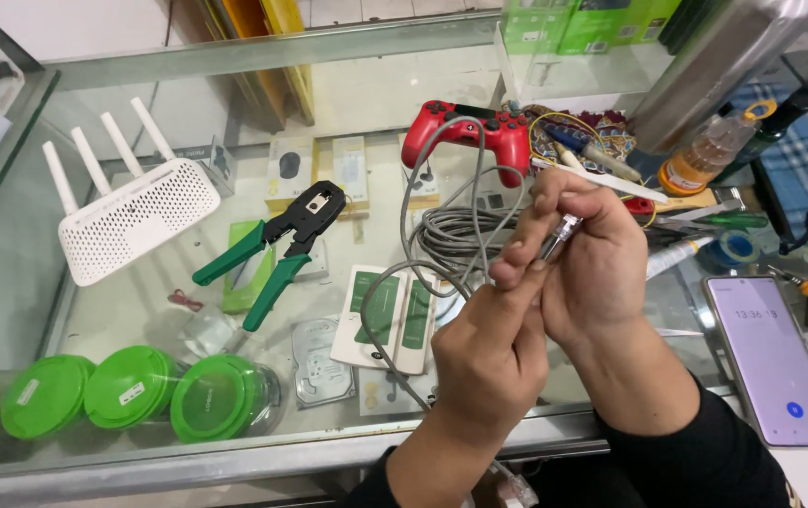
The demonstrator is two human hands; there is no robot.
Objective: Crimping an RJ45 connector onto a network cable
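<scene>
Both hands meet above the glass counter (141, 310), raised in front of the camera. The left hand (493, 362) comes up from below with the wrist bent back, its fingers curled and the index finger stretched forward to pinch the grey network cable (451, 235) near its end. The right hand (592, 259) reaches in from the lower right, knuckles toward the camera, thumb and forefinger closed on the cable's tip — what looks like a clear plug (559, 230), though it is too small to be sure. From the hands the cable loops up and falls to a grey coil on the counter, just behind the fingers.

Left of the coil lies a green-handled crimping tool (277, 245), and beyond it a white router (136, 221) with four antennas. A red game controller (468, 132) sits behind the coil. A smartphone (776, 362) with a lit screen lies at the right — near the right forearm.
</scene>
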